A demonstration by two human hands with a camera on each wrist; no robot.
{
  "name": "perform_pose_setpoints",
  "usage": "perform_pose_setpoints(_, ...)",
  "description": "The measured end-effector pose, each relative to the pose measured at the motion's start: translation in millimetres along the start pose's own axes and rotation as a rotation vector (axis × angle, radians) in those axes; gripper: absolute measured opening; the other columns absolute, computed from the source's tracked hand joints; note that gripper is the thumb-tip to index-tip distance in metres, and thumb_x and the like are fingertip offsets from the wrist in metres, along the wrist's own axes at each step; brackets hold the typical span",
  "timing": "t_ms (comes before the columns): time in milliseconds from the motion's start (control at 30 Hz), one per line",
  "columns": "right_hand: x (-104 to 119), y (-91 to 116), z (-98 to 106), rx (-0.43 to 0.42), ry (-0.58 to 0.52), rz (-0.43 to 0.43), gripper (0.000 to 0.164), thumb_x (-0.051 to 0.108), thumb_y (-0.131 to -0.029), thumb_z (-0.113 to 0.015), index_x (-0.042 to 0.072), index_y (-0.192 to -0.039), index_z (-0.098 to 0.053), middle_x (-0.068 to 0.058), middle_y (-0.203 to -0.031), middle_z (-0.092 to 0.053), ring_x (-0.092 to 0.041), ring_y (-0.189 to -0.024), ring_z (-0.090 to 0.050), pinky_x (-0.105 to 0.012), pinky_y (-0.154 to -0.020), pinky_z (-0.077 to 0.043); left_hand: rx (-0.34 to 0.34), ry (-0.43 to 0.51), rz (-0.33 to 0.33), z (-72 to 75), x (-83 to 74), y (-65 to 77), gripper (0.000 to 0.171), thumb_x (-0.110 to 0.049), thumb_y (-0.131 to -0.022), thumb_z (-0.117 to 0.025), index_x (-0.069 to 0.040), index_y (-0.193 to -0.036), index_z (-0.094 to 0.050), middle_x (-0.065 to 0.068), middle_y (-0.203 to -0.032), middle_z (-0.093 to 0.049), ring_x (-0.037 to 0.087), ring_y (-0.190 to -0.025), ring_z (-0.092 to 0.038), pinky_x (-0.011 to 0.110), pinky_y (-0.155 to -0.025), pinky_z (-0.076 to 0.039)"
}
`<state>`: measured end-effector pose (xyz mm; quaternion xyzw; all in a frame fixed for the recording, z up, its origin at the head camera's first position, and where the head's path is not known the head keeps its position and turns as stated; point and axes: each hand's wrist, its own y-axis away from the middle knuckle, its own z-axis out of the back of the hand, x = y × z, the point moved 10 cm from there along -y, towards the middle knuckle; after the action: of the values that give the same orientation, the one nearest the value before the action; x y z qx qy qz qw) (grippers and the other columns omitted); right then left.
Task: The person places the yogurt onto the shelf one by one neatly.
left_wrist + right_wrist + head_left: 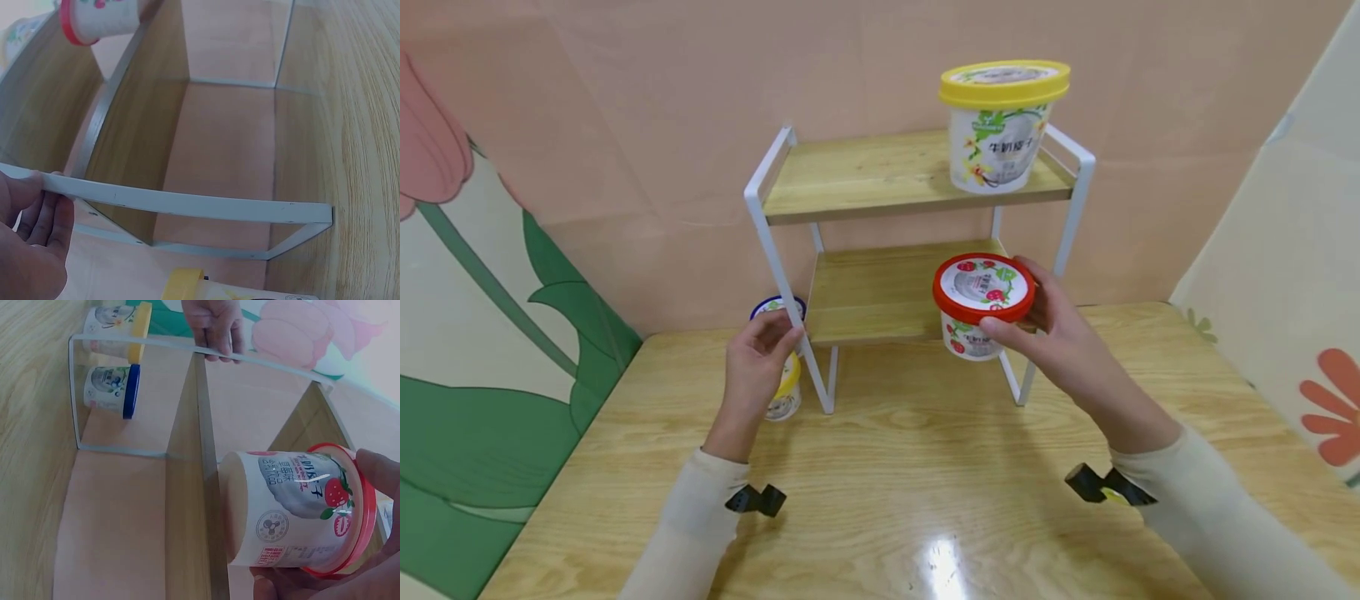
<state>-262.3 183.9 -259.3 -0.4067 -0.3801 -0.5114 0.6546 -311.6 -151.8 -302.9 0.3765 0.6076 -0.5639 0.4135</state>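
My right hand (1060, 333) grips a tub with a red lid (983, 292) and strawberry pictures, thumb and fingers round its lid and side. In the right wrist view, the base of the red-lidded tub (300, 512) is right at the front edge of the lower shelf board. My left hand (754, 371) holds the left white leg of a two-tier wooden rack (880, 287); the left wrist view has the thumb and fingers (61, 225) at the white metal frame (187, 203). A larger-looking tub with a yellow lid (1003, 133) stands on the top board.
Left of the rack, on the wood-grain table (880, 467), stand a yellow-lidded tub (115, 331) and a blue-lidded tub (112, 390), both partly hidden by my left hand in the head view. A pinkish sheet (685, 150) hangs behind the rack.
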Motion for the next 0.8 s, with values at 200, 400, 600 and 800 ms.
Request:
perform_pose_setpoints(200,1.6,-4.1,-1.1,0.009,-0.021,0.013,0.087,0.032,-0.097,-0.063,0.020,-0.159,-0.003,-0.011,-0.158,-0.033,-0.034,-0.142,-0.035,-0.051,-0.115,-0.038,-0.001,0.008,-0.002,0.0,-0.3,-0.2,0.024,0.008,-0.090,-0.066,0.011,-0.114,-0.060,-0.014,-0.089,-0.067,0.005,-0.084,-0.068,0.019,-0.082,-0.058)
perform_pose_setpoints(400,3.6,-7.1,-2.6,0.023,-0.062,0.043,0.088,0.029,-0.099,-0.060,0.016,-0.160,0.002,-0.011,-0.163,-0.023,-0.036,-0.146,-0.029,-0.038,-0.117,-0.039,0.001,0.005,-0.013,-0.1,-0.8,-0.1,0.025,0.009,-0.090,-0.065,0.012,-0.114,-0.060,-0.015,-0.088,-0.067,0.004,-0.084,-0.068,0.019,-0.081,-0.058)
perform_pose_setpoints(600,3.4,-10.0,-2.8,0.017,-0.134,0.039,0.093,0.025,-0.100,-0.058,0.013,-0.159,0.014,-0.009,-0.168,-0.007,-0.036,-0.152,-0.017,-0.057,-0.123,-0.020,0.002,0.019,0.000,0.3,1.4,-0.3,0.025,0.008,-0.090,-0.066,0.012,-0.114,-0.061,-0.013,-0.089,-0.068,0.005,-0.084,-0.068,0.019,-0.082,-0.058)
perform_pose_setpoints(800,5.0,-11.2,-4.2,0.010,-0.159,0.032,0.093,0.026,-0.102,-0.055,0.013,-0.158,0.018,-0.011,-0.168,-0.004,-0.034,-0.153,-0.017,-0.055,-0.123,-0.018,0.002,0.039,-0.005,0.4,0.7,-1.3,0.024,0.010,-0.089,-0.065,0.012,-0.113,-0.060,-0.012,-0.089,-0.068,0.005,-0.084,-0.068,0.020,-0.082,-0.059)
